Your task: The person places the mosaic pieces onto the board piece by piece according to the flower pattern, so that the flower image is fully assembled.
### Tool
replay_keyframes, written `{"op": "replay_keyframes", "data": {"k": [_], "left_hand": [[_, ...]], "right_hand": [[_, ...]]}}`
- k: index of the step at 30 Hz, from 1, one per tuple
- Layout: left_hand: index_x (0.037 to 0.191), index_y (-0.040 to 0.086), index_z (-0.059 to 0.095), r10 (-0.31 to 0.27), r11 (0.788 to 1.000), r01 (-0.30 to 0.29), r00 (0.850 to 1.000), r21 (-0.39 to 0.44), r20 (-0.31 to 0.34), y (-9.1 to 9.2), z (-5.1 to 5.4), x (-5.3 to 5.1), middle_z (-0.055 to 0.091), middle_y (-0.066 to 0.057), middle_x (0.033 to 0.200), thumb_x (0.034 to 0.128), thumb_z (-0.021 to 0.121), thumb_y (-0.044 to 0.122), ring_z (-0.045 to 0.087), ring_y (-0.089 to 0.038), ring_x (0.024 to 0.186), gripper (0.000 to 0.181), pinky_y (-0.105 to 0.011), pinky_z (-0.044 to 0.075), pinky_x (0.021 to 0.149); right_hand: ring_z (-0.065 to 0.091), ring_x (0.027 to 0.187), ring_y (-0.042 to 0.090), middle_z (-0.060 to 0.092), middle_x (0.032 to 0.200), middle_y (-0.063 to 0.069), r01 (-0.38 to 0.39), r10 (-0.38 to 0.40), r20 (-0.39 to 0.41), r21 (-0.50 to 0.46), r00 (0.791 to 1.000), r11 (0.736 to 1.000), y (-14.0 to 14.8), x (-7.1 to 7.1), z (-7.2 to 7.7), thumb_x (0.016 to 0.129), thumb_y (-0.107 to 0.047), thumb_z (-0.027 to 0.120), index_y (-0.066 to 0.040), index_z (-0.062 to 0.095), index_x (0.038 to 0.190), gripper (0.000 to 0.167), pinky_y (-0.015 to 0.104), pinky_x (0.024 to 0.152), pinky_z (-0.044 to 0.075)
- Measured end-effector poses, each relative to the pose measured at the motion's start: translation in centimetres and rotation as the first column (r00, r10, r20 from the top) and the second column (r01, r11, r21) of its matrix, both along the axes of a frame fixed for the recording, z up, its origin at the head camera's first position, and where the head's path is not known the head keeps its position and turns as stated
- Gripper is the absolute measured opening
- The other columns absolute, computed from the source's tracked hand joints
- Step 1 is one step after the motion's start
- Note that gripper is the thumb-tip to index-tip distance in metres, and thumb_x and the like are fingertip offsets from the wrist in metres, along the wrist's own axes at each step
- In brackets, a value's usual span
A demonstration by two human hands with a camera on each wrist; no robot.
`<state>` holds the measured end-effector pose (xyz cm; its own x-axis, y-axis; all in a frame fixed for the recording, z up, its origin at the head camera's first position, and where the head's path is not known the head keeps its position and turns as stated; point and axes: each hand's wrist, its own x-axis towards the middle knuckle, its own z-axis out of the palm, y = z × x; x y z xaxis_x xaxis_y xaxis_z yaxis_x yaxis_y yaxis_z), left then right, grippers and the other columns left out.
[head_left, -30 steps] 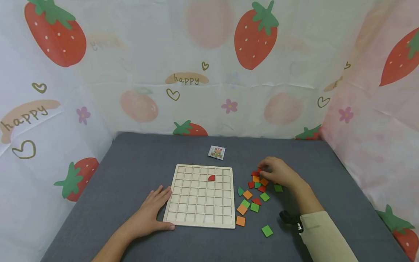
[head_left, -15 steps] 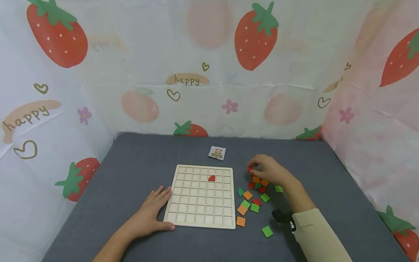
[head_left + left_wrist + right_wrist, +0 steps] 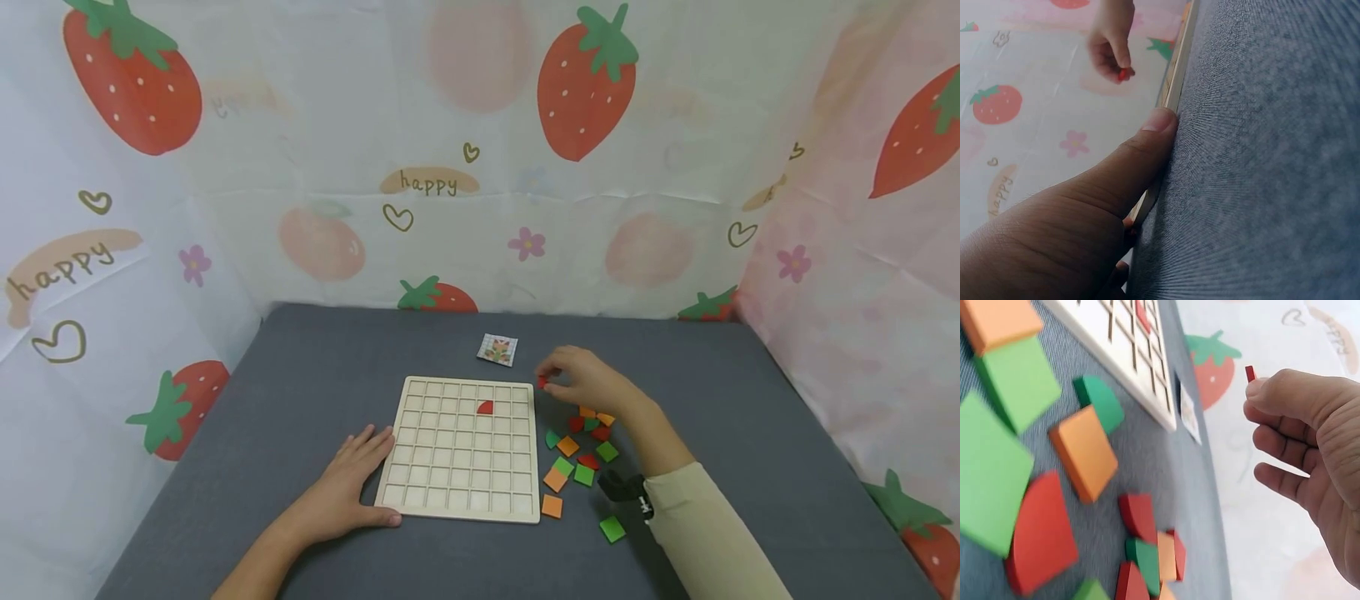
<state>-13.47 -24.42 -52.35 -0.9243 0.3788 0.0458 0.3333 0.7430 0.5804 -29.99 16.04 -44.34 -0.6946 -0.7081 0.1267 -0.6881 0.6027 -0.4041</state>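
Note:
A pale wooden grid board (image 3: 465, 450) lies on the table with one red quarter-round tile (image 3: 486, 407) in a cell of its upper right part. My left hand (image 3: 337, 492) rests at the board's near left corner, fingers spread along the left side and thumb against the front edge. Beyond the board's far right corner, my right hand (image 3: 592, 379) pinches a small red tile (image 3: 1250, 373) between thumb and fingertip, above the table. Most of that tile is hidden by the fingers, so its full shape cannot be told.
Several loose orange, green and red tiles lie right of the board, among them an orange square (image 3: 552, 507) and a green square (image 3: 612, 529). A small pattern card (image 3: 497, 350) lies behind the board. Strawberry-printed cloth (image 3: 450, 250) stands behind the grey table.
My right hand has lifted the red tile from the pile and carried it left, towards the board's far right corner. My left hand has stayed in place.

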Motion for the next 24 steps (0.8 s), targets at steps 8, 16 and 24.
{"op": "replay_keyframes", "data": {"k": [8,16,24], "left_hand": [[0.161,0.005,0.032,-0.004,1.0,0.003,1.0,0.006,0.004,0.0,0.2,-0.1,0.025,-0.011,0.169,0.072,0.084,0.063,0.012,-0.04,0.158,0.118,-0.064,0.008,0.125],[0.161,0.006,0.031,-0.004,1.0,0.004,1.0,0.0,0.004,0.0,0.0,-0.1,0.024,-0.01,0.17,0.0721,0.083,0.064,0.011,-0.04,0.158,0.119,-0.065,0.008,0.125],[0.161,0.006,0.031,-0.009,1.0,0.009,1.0,-0.001,0.001,-0.1,0.0,-0.1,0.024,-0.011,0.17,0.0722,0.083,0.064,0.011,-0.04,0.158,0.118,-0.065,0.008,0.125]], "right_hand": [[0.061,0.105,0.025,0.066,0.11,-0.001,-0.031,0.031,0.027,0.017,0.999,0.999,-2.5,-0.1,0.2,0.099,-0.014,0.069,-0.008,0.073,0.118,0.021,0.038,0.088,0.055],[0.06,0.105,0.021,0.066,0.113,0.0,-0.081,0.08,0.018,0.047,0.997,0.996,-4.4,-0.1,0.6,0.099,-0.014,0.069,-0.006,0.072,0.12,0.023,0.037,0.089,0.056],[0.059,0.108,0.021,0.066,0.116,0.001,-0.131,0.13,0.037,0.043,0.991,0.99,-6.1,0.0,0.6,0.101,-0.015,0.066,-0.006,0.071,0.12,0.022,0.038,0.092,0.055]]}}
